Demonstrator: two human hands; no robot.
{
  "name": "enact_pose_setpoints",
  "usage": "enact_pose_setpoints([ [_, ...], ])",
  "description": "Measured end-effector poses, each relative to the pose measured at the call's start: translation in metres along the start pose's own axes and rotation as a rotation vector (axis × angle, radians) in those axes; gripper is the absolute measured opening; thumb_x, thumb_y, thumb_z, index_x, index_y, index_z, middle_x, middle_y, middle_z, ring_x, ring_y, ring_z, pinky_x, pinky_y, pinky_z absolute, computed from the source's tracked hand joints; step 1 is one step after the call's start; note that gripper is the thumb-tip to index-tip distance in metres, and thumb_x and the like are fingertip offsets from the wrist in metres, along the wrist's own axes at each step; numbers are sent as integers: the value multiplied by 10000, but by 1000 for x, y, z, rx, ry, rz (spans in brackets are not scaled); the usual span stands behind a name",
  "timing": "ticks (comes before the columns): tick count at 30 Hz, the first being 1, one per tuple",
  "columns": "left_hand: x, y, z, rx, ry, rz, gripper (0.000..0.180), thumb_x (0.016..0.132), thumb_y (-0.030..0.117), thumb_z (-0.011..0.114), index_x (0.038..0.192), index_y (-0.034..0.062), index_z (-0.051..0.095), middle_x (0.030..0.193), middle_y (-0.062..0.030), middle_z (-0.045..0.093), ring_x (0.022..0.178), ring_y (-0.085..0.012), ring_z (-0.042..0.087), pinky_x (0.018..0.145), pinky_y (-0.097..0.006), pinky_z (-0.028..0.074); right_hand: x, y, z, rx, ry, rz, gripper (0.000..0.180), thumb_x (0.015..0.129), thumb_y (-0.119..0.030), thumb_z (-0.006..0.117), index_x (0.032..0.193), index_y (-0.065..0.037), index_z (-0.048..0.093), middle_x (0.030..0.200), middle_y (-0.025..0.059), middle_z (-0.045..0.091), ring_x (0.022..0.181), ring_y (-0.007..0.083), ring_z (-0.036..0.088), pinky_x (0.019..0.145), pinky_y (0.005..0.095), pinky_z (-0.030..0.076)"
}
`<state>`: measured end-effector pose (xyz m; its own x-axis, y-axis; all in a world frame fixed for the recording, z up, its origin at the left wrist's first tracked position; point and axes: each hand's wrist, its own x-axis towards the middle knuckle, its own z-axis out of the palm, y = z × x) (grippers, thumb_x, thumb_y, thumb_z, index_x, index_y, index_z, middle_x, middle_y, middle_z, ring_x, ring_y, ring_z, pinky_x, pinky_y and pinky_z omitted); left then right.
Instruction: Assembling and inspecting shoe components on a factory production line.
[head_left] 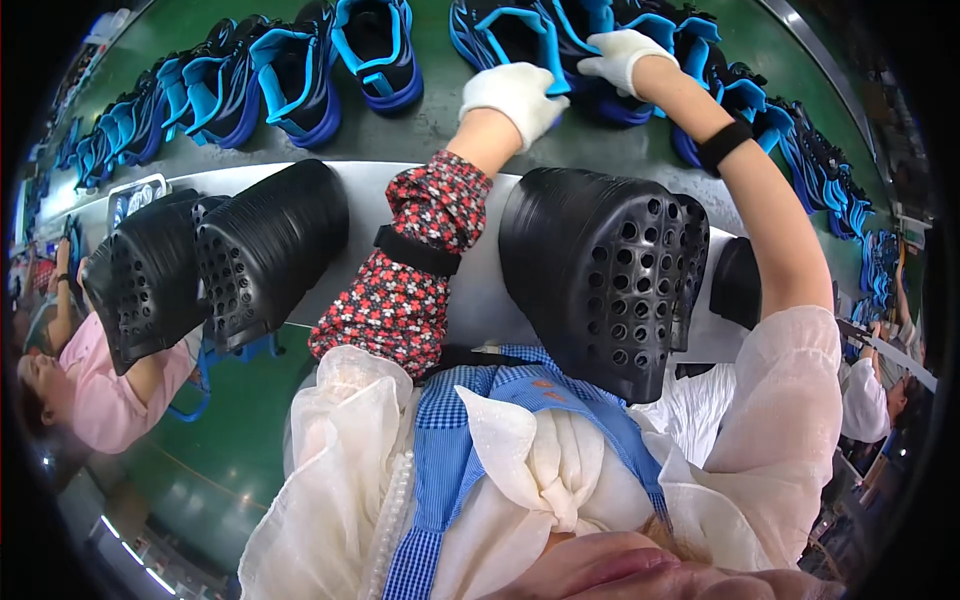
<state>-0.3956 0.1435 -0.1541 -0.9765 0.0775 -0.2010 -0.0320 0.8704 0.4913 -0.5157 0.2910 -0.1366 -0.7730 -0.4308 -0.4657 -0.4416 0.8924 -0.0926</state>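
Observation:
Black sneakers with bright blue linings and dark blue soles stand in a row on the green work surface. My left hand point(515, 103), in a white glove, is closed at the heel of one sneaker point(515, 38), its fingertips against the blue heel edge. My right hand point(628, 60), also gloved in white, reaches further and pinches the collar of the neighbouring sneaker point(582, 18). Part of that sneaker is hidden behind the hand. Both sneakers rest among the others.
Stacks of black perforated plastic shoe-shaped pieces point(600, 270) stand on the metal ledge point(400, 180) between me and the sneakers, with more stacks point(270, 250) to the left. Further sneakers point(290, 85) line the surface on both sides. A co-worker in pink point(110, 390) is at the left.

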Motion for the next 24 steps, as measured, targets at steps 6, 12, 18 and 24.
enact_pose_setpoints([
  [6,-7,8,11,75,-190,-33,370,861,405,538,980,97,704,1027,-142,682,967,-333,644,846,-429,509,-54,32,14,-55,-124,54,347,891,-339,627,1083,-52,595,744,156,619,573,268,626,540,398,503],
  [12,5,20,14,218,-459,-98,367,865,303,540,1135,101,686,1200,-115,651,1099,-285,631,904,-415,493,-64,25,29,-61,-258,96,443,899,-404,561,1116,-22,613,772,178,665,591,284,662,535,390,523],
  [18,15,18,4,248,-394,-72,433,824,333,503,1101,50,679,1140,-169,656,1048,-321,636,881,-389,501,-61,32,21,72,-302,158,559,878,-465,562,1235,-36,588,955,193,678,708,266,679,619,364,541],
  [24,-6,4,10,125,-209,-53,473,833,476,564,1138,128,661,1046,-155,676,982,-346,638,874,-414,501,-138,15,-17,-30,298,-101,445,894,-377,544,1189,-50,610,1097,173,652,998,308,628,880,351,481],
])
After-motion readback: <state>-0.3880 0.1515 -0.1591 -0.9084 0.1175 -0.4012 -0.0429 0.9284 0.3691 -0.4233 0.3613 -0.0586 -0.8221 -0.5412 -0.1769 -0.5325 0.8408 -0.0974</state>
